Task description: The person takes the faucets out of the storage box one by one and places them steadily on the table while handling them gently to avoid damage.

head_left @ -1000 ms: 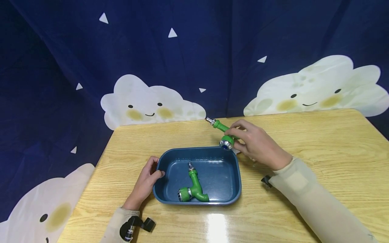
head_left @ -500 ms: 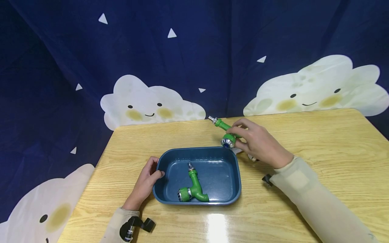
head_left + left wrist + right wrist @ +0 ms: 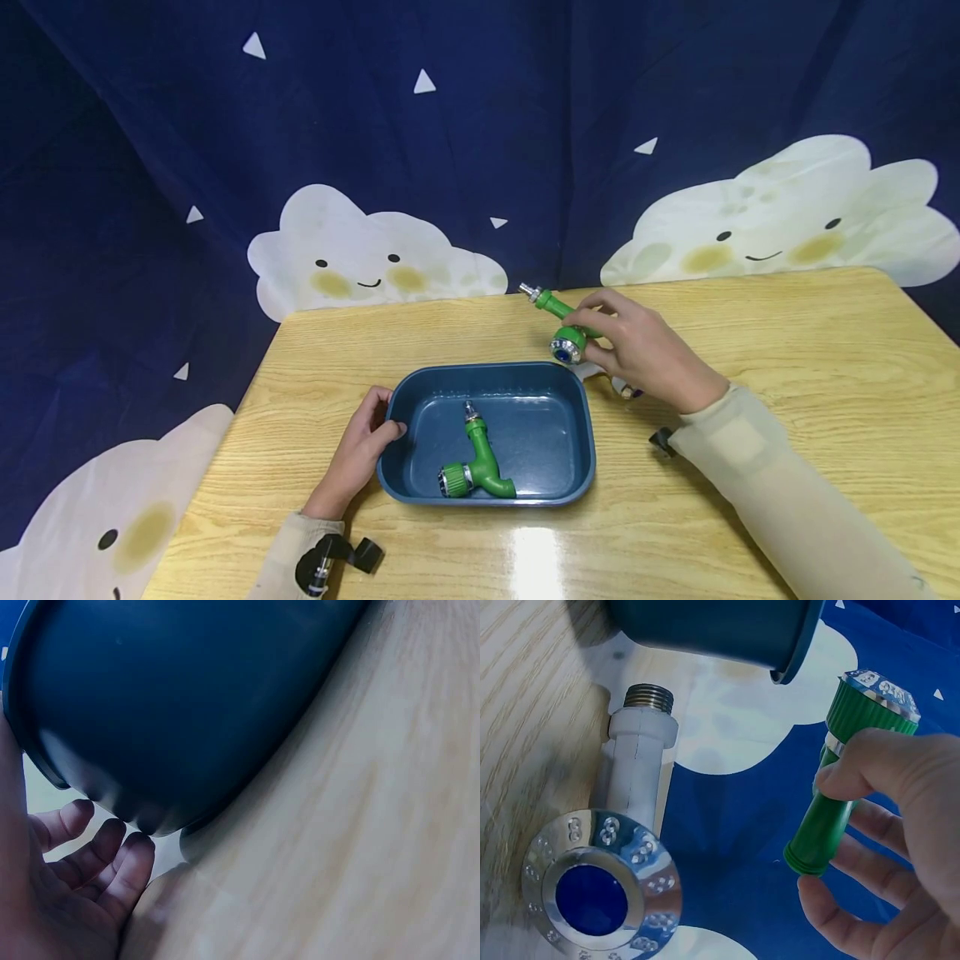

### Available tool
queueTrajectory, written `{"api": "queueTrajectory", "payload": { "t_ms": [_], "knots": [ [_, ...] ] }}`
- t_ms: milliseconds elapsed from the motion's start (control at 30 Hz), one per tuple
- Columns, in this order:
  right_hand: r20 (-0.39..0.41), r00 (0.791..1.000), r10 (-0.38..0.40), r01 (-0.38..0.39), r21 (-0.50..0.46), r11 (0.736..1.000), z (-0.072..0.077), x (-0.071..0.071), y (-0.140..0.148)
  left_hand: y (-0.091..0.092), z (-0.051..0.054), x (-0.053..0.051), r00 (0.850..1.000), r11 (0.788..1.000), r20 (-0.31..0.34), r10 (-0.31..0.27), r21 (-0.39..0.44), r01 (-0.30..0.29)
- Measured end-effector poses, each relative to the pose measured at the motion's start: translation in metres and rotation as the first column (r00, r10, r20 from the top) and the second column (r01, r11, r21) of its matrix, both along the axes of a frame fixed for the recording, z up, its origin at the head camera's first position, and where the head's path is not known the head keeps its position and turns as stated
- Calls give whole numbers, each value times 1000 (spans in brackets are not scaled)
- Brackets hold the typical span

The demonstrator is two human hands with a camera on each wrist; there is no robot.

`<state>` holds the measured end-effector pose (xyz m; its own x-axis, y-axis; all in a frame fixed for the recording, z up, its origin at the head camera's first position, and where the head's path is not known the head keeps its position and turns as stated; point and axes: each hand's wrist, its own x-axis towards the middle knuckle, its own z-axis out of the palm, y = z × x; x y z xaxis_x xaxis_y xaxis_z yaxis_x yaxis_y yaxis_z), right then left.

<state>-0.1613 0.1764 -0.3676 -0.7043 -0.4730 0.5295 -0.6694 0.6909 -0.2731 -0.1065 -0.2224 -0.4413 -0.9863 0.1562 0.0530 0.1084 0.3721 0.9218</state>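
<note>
My left hand (image 3: pixel 358 454) grips the left rim of a dark blue plastic tub (image 3: pixel 543 446), thumb over the edge; in the left wrist view its fingers (image 3: pixel 131 877) lie against the outer wall. A green tap (image 3: pixel 482 457) with a silver nozzle lies in the tub. Above the far right corner, my right hand (image 3: pixel 647 350) holds a second green tap (image 3: pixel 555 307), nozzle toward the far left. In the right wrist view, thumb and fingers pinch its body (image 3: pixel 821 829). Below that hand lies a white tap (image 3: pixel 634 769) with a threaded end and a chrome, blue-centred knob, largely hidden in the head view.
The tub stands on a light wooden table (image 3: pixel 720 517). Behind the table hangs a dark blue curtain (image 3: pixel 525 150) with white clouds and triangles. A black wrist camera mount (image 3: pixel 337 558) sticks out beside the left sleeve.
My right hand has shifted slightly right and away with the green tap, lifting it off the tub's rim line. More of the white tap shows beneath. My left hand has stayed put.
</note>
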Motion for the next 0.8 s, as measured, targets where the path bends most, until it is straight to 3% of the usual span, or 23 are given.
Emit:
{"api": "queueTrajectory", "payload": {
  "t_ms": [800],
  "knots": [
    [70, 997, -44, 42, 31, 999, -2, 0, 5, 0, 0, 0, 1000, 1000, 4, 7, -10, -7]
  ]
}}
